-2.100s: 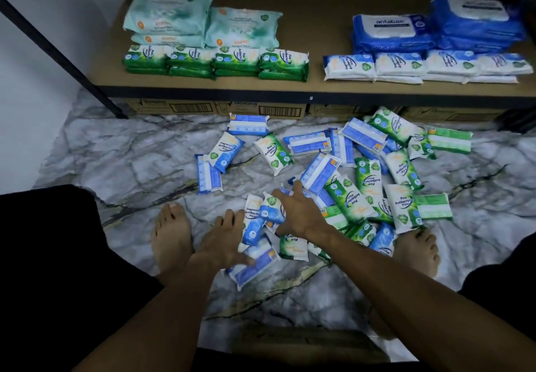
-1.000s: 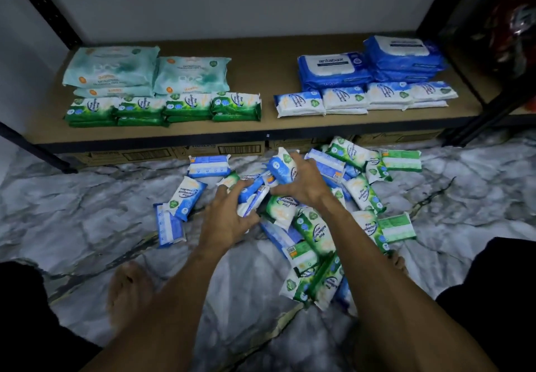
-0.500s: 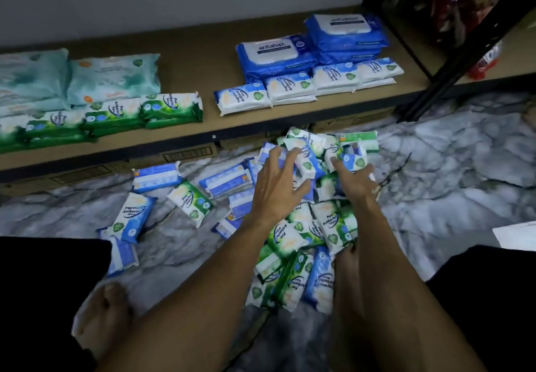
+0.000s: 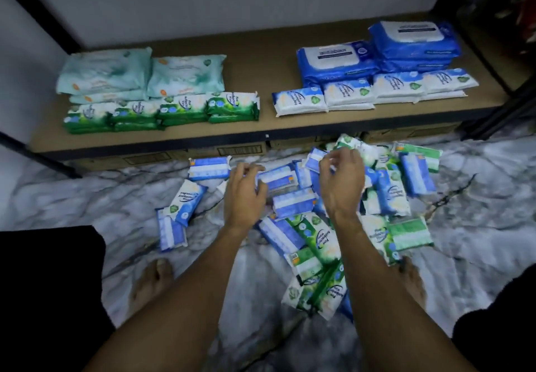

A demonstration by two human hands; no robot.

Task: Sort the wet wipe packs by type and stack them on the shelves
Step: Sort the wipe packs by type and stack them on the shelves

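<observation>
A grey-and-white marble-patterned floor runs up to a low brown wooden shelf board in a dark metal frame, with a pale wall behind it.

The left hand is low over the floor. Its fingers and thumb curl round the left end of a small blue-and-white wipe pack, which lies crosswise on the left side of the heap of small blue and green wipe packs. The right hand hovers over the far middle of that heap. Its fingers are bent with the tips drawn close together, and blur hides whether they pinch anything.

Left of the left hand, three loose blue packs lie apart from the heap. A bare left foot and a bare right foot stand on the floor nearer, the right one touching the heap's near edge.

On the shelf's left half, a row of small green packs sits along the front edge with large pale teal packs behind it. On the right half, a row of small white-and-blue packs lines the front with large dark blue packs stacked behind. Flat cardboard boxes lie under the shelf.
</observation>
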